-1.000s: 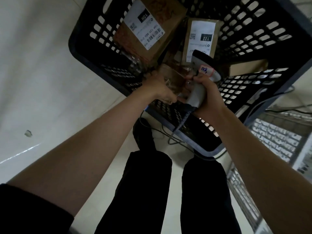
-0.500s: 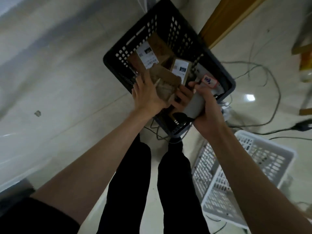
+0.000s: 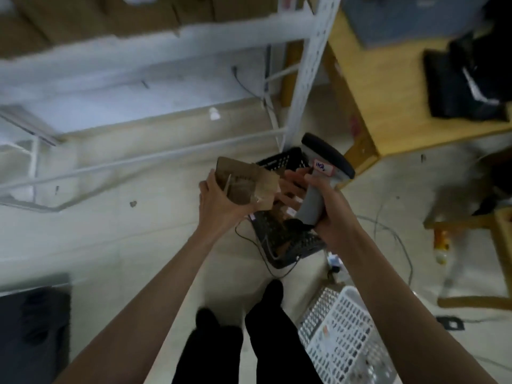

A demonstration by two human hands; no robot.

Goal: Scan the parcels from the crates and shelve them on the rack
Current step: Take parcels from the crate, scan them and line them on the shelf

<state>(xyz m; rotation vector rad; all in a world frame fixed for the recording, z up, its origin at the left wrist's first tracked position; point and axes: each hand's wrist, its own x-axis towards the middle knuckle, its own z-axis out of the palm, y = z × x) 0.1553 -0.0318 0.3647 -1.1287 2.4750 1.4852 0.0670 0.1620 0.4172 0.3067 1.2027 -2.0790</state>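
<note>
My left hand (image 3: 219, 203) holds a small brown cardboard parcel (image 3: 243, 184) raised at chest height, its plain side toward me. My right hand (image 3: 324, 206) grips the grey handle of a barcode scanner (image 3: 321, 173) with a dark head and a white tag; some of its fingers reach out toward the parcel's right edge. Below both hands the black slotted crate (image 3: 282, 239) stands on the floor, mostly hidden by them, with brown parcels inside. The white metal rack (image 3: 304, 65) rises ahead, with cardboard boxes (image 3: 138, 15) on an upper shelf.
A white slotted crate (image 3: 346, 336) lies on the floor by my right leg. A wooden table (image 3: 388, 87) with dark items stands to the right, a wooden stool (image 3: 498, 236) at far right. Cables run over the floor. A dark box (image 3: 33, 322) sits at lower left.
I have straightened up and my view swung from the crate to the rack. Both hands rose out of the black crate, the left carrying the brown parcel up with it.
</note>
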